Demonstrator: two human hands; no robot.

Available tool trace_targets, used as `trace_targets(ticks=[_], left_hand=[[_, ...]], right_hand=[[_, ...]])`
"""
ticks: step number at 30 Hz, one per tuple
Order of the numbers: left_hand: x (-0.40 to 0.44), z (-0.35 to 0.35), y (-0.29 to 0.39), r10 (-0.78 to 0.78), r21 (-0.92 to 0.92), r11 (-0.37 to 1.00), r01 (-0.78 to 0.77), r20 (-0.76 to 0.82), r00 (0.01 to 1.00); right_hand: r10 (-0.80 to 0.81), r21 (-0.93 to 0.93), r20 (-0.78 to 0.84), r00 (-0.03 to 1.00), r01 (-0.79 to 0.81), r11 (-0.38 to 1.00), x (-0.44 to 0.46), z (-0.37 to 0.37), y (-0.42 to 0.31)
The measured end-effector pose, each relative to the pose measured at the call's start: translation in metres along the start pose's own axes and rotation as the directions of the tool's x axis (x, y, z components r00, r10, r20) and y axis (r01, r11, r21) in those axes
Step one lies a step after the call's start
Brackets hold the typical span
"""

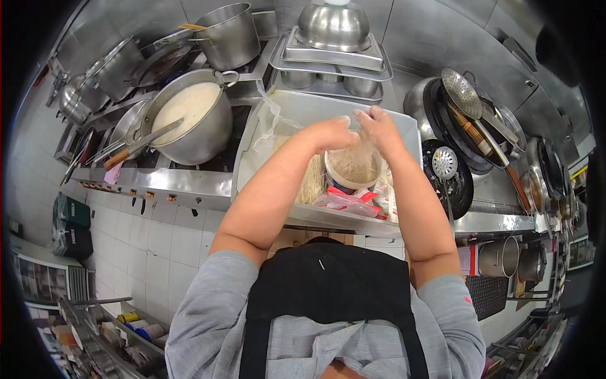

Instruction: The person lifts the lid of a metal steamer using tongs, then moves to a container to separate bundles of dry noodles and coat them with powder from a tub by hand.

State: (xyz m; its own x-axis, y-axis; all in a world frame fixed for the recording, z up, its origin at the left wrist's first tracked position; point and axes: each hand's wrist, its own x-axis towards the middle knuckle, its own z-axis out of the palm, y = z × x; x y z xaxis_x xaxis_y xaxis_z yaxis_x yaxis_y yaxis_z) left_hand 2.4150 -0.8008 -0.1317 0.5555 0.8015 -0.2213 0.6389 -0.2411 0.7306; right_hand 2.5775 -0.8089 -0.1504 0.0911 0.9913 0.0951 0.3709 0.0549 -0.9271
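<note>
Round tub [344,184]: state its location.

Inside the plastic bin [249,151], slightly right of the bin's middle. Pale strands [310,180] lie in the bin's left-centre portion, and a red-and-white packet [346,201] lies near the bin's front edge.

State the condition of the fingers.

Left hand [332,133] and right hand [379,131] are close together within the bin's outline, above the tub. Fingers on both are curled inward. Light-brown material [360,146] shows directly beneath; whether either set grips it cannot be told.

Specify edges and clearances.

Rear edge: trays [331,68] are stacked just behind the bin. A bare strip of inner wall shows between that edge and the hands. Left edge: clear film [271,118] hangs near it; beyond, an exposed burner separates the bin from a stockpot [218,129]. Right edge: a black pan [463,196] sits just beside the bin. Front edge: both forearms cross over it. Open tiled floor [161,243] extends forward-left of the bin, on the wearer's side.
</note>
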Motion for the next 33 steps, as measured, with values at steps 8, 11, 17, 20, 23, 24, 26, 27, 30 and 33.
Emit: trace_targets(ticks=[8, 11, 17, 20, 23, 24, 26, 27, 30, 33], left_hand=[[0.013, -0.021, -0.012, 0.029, -0.338, 0.941, -0.023, 0.013, 1.000], [0.026, -0.008, -0.014, 0.117, -0.441, 0.870, -0.222, -0.252, 0.961], [0.030, 0.024, -0.019, 0.254, -0.471, 0.728, -0.498, -0.490, 0.834], [0.018, 0.023, -0.017, 0.273, -0.420, 0.792, -0.444, -0.406, 0.872], [0.022, 0.029, -0.021, 0.273, -0.393, 0.813, -0.429, -0.395, 0.877], [0.024, 0.032, -0.022, 0.289, -0.357, 0.821, -0.445, -0.413, 0.864], [0.027, 0.036, -0.024, 0.307, -0.316, 0.830, -0.460, -0.429, 0.850], [0.029, 0.036, -0.025, 0.297, -0.304, 0.840, -0.449, -0.434, 0.851], [0.032, 0.037, -0.028, 0.260, -0.303, 0.851, -0.429, -0.466, 0.846], [0.037, 0.037, -0.031, 0.213, -0.327, 0.847, -0.419, -0.514, 0.831]], right_hand=[[-0.269, -0.494, 0.424, 0.865, 0.470, 0.731, -0.053, 0.003, 0.017], [-0.539, -0.539, 0.522, 0.661, 0.745, 0.393, -0.054, 0.023, 0.043], [-0.135, -0.680, 0.472, 0.871, 0.457, 0.574, -0.036, 0.042, 0.025], [-0.053, -0.713, 0.437, 0.898, 0.381, 0.588, -0.030, 0.036, 0.036], [-0.219, -0.672, 0.407, 0.887, 0.454, 0.585, -0.031, 0.033, 0.042], [-0.174, -0.704, 0.409, 0.896, 0.431, 0.565, -0.031, 0.033, 0.043], [-0.133, -0.733, 0.406, 0.904, 0.409, 0.544, -0.031, 0.033, 0.042], [-0.115, -0.751, 0.406, 0.907, 0.402, 0.524, -0.032, 0.034, 0.038], [-0.051, -0.795, 0.375, 0.926, 0.350, 0.495, -0.035, 0.036, 0.028], [-0.015, -0.833, 0.385, 0.923, 0.354, 0.424, -0.036, 0.036, 0.023]])
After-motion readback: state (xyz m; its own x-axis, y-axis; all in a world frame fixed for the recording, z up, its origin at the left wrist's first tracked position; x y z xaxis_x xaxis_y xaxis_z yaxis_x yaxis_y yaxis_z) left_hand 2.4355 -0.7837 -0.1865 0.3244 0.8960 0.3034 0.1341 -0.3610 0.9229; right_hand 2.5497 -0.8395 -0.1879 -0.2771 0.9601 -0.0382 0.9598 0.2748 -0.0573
